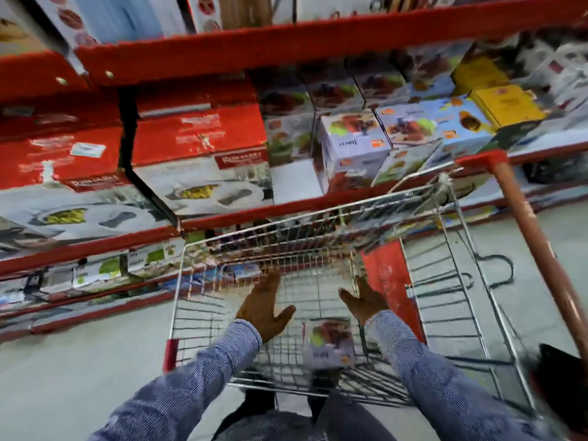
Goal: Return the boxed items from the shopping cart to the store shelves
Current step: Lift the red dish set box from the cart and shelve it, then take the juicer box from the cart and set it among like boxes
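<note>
A wire shopping cart (181,300) stands in front of red store shelves. One small white juicer box (329,343) lies on the cart's floor near its close end. My left hand (264,305) and my right hand (364,302) hover open inside the cart, palms facing each other, above and a little beyond the box. Neither hand touches it. More white juicer boxes (353,144) like it stand on the middle shelf (286,206) straight behind the cart.
Large red cookware boxes (197,148) fill the shelf's left part. Blue and yellow boxes (506,105) sit at the right. The cart's brown handle bar (534,243) runs down the right side. A dark object (560,383) lies at the lower right. Pale floor surrounds the cart.
</note>
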### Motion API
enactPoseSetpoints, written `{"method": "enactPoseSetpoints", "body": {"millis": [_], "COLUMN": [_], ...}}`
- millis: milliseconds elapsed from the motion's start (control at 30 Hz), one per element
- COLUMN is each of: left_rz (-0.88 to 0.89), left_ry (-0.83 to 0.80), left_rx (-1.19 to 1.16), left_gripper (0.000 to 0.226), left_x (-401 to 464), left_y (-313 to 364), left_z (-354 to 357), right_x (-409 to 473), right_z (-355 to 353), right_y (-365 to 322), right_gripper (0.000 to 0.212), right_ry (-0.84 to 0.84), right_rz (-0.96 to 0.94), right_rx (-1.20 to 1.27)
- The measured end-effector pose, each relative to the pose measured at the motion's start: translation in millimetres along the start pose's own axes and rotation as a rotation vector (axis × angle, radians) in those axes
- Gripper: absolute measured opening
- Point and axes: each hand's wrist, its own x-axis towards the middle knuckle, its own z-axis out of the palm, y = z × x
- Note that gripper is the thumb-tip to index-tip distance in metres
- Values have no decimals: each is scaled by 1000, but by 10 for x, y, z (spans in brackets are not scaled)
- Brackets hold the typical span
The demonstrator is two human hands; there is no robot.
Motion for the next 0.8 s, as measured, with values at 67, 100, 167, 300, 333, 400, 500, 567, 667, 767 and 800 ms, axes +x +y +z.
{"method": "enactPoseSetpoints", "body": {"millis": [67, 100, 167, 300, 333, 400, 500, 567, 667, 767, 800], "left_rz": [-156, -247, -383, -561, -603, -633, -640, -674, -724, -723, -721], "left_ry": [-158, -215, -253, -432, -454, -475, -445, -398, -273, -138, -77], "left_rx": [-139, -215, -298, -413, -434, -438, -494, -598, -771, -909, -974], "left_gripper": [86, 84, 73, 82, 80, 66, 41, 27, 23, 34, 30], "left_x": [62, 104, 186, 311, 327, 337, 344, 344, 308, 259, 231], "left_y": [53, 90, 142, 186, 199, 252, 317, 356, 436, 514, 527], "left_z": [327, 483, 803, 1283, 1380, 1465, 1480, 1413, 1197, 949, 855], "right_x": [110, 166, 247, 341, 377, 530, 450, 394, 311, 217, 195], "right_z": [167, 241, 350, 548, 614, 780, 747, 622, 389, 113, 21], "right_y": [228, 318, 486, 635, 668, 767, 672, 577, 360, 128, 45], "right_gripper": [77, 79, 79, 62, 56, 49, 49, 45, 42, 41, 40], "right_ry": [-78, -115, -184, -300, -325, -392, -451, -328, -267, -160, -119], "right_rz": [107, 152, 226, 285, 243, 180, 256, 250, 159, 111, 83], "right_rx": [-57, -86, -92, -92, -147, -169, 13, 74, 74, 144, 151]}}
